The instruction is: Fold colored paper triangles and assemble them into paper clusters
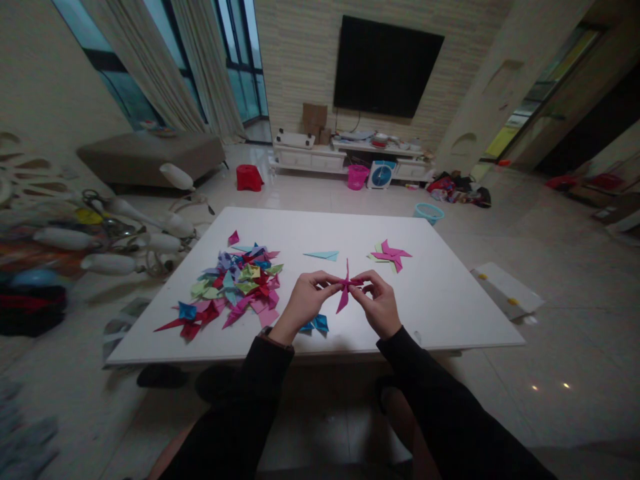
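Magenta folded-paper piece with slim, pointed arms [345,283] sits between my two hands, held up over the near half of the white rectangular table [450,300]. One thin arm points up and away from me, and a broader, leaf-shaped one points down toward me. My left hand [313,293] pinches its left side between thumb and forefinger, and my right hand [376,299] pinches its right side the same way, the other fingers curled in. My fingertips cover much of the middle, so I cannot quite make out how the folds meet there.

Beyond my left hand a narrow light-blue paper wedge [324,255] lies flat on the tabletop. Past my right hand lies a pinwheel-like star of pink and pale-green paper [391,255]. Just under my left wrist, partly hidden by it, is a bright-blue folded-paper piece [320,324]. Left of my left hand spreads a heaped pile of many-coloured folded papers [240,280], in red, pink, green, blue and lilac. A small, separate magenta paper piece [233,238] lies near the far side of that pile, just apart from it.
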Demonstrator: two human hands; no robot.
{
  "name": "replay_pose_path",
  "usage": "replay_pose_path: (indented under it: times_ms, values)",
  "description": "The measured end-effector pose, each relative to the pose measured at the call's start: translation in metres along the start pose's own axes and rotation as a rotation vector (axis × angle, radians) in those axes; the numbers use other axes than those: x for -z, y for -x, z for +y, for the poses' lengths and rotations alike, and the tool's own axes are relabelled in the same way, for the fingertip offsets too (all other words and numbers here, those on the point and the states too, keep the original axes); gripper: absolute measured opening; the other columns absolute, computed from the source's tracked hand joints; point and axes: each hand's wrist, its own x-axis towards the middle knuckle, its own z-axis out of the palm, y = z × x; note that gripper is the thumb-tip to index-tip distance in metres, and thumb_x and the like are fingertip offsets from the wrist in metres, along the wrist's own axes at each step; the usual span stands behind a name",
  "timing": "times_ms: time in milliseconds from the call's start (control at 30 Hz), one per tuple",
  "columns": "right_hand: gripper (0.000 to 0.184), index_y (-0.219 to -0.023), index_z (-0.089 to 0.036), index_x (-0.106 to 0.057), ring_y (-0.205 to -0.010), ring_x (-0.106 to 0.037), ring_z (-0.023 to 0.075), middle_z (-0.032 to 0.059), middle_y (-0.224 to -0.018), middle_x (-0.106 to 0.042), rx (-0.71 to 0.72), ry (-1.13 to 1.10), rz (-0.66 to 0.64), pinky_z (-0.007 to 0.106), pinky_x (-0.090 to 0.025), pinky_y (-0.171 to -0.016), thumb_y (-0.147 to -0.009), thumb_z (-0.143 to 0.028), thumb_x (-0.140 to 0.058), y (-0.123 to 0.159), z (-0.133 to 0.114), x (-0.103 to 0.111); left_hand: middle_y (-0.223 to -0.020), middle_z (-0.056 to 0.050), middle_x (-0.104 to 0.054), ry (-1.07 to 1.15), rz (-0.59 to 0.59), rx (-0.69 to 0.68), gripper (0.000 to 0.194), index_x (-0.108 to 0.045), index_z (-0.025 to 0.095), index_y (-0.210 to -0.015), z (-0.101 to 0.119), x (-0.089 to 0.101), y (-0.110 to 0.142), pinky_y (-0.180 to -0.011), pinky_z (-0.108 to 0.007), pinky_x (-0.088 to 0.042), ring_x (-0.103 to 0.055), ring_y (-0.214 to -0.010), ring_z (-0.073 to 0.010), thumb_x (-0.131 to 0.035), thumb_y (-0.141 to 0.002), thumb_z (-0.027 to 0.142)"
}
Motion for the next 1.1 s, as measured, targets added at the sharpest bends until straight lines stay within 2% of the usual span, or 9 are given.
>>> replay_pose_path:
  times_ms: [133, 267, 433, 533, 633, 800, 1000, 1100]
  values:
    - [0.026, -0.104, -0.022, -0.064, -0.09, -0.062, 0.0201, 0.0043, -0.096, -0.066, -0.027, -0.007, 0.066, 0.031, -0.046, -0.069, -0.082, -0.031, -0.072, 0.0, 0.001, 0.0, -0.079, -0.006, -0.074, 0.008, 0.038, -0.009, 0.015, -0.082, 0.019, -0.085, 0.0, 0.001, 0.0, -0.065, -0.028, -0.043, -0.061, -0.072, -0.0171, -0.077, -0.077, 0.031]
    - [0.027, -0.105, -0.022, -0.064, -0.089, -0.062, 0.0199, 0.0043, -0.096, -0.065, -0.026, 0.002, 0.052, 0.031, -0.046, -0.069, -0.081, -0.032, -0.073, 0.0, 0.001, 0.002, -0.075, -0.006, -0.073, 0.096, 0.073, 0.027, 0.018, -0.082, 0.019, -0.084, -0.004, 0.001, -0.002, -0.065, -0.028, -0.041, -0.059, -0.071, -0.0169, -0.082, -0.072, 0.032]
    - [0.035, -0.11, -0.024, -0.059, -0.09, -0.062, 0.0197, 0.0038, -0.099, -0.064, -0.014, -0.101, 0.083, 0.031, -0.047, -0.071, -0.08, -0.032, -0.075, -0.003, 0.003, 0.006, -0.079, -0.006, -0.073, 0.499, 0.17, 0.24, 0.033, -0.08, 0.017, -0.095, -0.01, -0.002, -0.005, -0.064, -0.026, -0.041, -0.055, -0.065, -0.0122, -0.085, -0.07, 0.038]
    - [0.032, -0.107, -0.023, -0.06, -0.088, -0.062, 0.0195, 0.0042, -0.098, -0.065, -0.032, -0.124, 0.074, 0.031, -0.047, -0.07, -0.081, -0.034, -0.074, -0.003, 0.002, 0.006, -0.089, -0.007, -0.074, 0.636, 0.149, 0.272, 0.035, -0.078, 0.017, -0.096, -0.009, -0.004, -0.005, -0.066, -0.025, -0.043, -0.06, -0.071, -0.0122, -0.087, -0.069, 0.037]
    - [0.023, -0.101, -0.022, -0.065, -0.086, -0.062, 0.0191, 0.004, -0.093, -0.066, -0.03, -0.095, 0.06, 0.031, -0.047, -0.069, -0.083, -0.034, -0.073, -0.002, -0.001, 0.003, -0.092, -0.006, -0.073, 0.639, 0.077, 0.249, 0.032, -0.076, 0.017, -0.096, -0.008, -0.006, -0.005, -0.068, -0.024, -0.045, -0.062, -0.076, -0.0127, -0.086, -0.072, 0.036]
    - [0.011, -0.089, -0.022, -0.069, -0.078, -0.06, 0.0172, 0.0022, -0.085, -0.065, 0.014, -0.033, 0.054, 0.03, -0.045, -0.066, -0.087, -0.033, -0.068, -0.001, -0.004, 0.0, -0.084, -0.004, -0.071, 0.577, 0.023, 0.268, 0.032, -0.075, 0.016, -0.092, -0.004, -0.012, -0.003, -0.066, -0.022, -0.043, -0.059, -0.072, -0.0109, -0.085, -0.072, 0.038]
    - [0.018, -0.08, -0.021, -0.068, -0.07, -0.058, 0.0165, 0.0014, -0.078, -0.065, 0.008, 0.016, 0.085, 0.03, -0.045, -0.063, -0.089, -0.036, -0.067, -0.001, -0.003, -0.001, -0.093, -0.006, -0.071, 0.444, 0.012, 0.284, 0.036, -0.075, 0.015, -0.097, 0.003, -0.016, 0.0, -0.064, -0.022, -0.041, -0.056, -0.071, -0.011, -0.083, -0.07, 0.037]
    - [0.018, -0.079, -0.021, -0.068, -0.07, -0.058, 0.0165, 0.0013, -0.077, -0.065, -0.013, 0.015, 0.083, 0.03, -0.046, -0.063, -0.088, -0.036, -0.067, -0.001, -0.003, -0.003, -0.09, -0.006, -0.071, 0.414, -0.017, 0.283, 0.034, -0.076, 0.015, -0.095, 0.005, -0.018, 0.001, -0.063, -0.023, -0.041, -0.054, -0.069, -0.0106, -0.082, -0.069, 0.036]
